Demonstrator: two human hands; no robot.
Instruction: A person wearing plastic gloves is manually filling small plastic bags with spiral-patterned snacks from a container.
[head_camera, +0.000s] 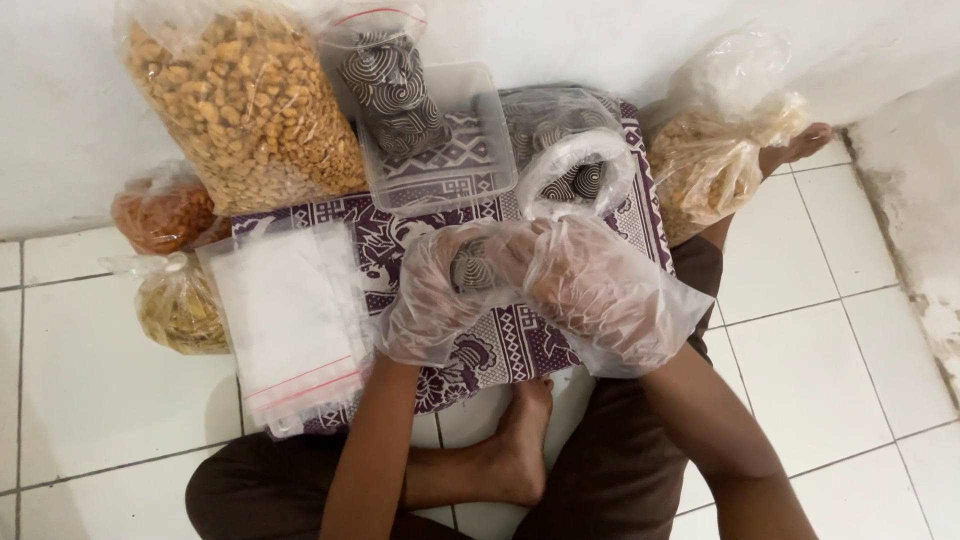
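Note:
Both my hands wear loose clear plastic gloves over a purple-and-white patterned cloth. My left hand cups a round dark-and-white spiral snack in its fingers. My right hand presses against the left hand from the right and touches the same snack. Just beyond my hands an open clear bag holds more spiral snacks. A clear rectangular plastic tub stands behind it, with a smaller bag of spiral snacks leaning in it.
A big bag of yellow snacks leans on the wall at back left. A stack of empty zip bags lies left of my hands. Smaller snack bags sit at the left and right. My bare foot rests on the white tiles.

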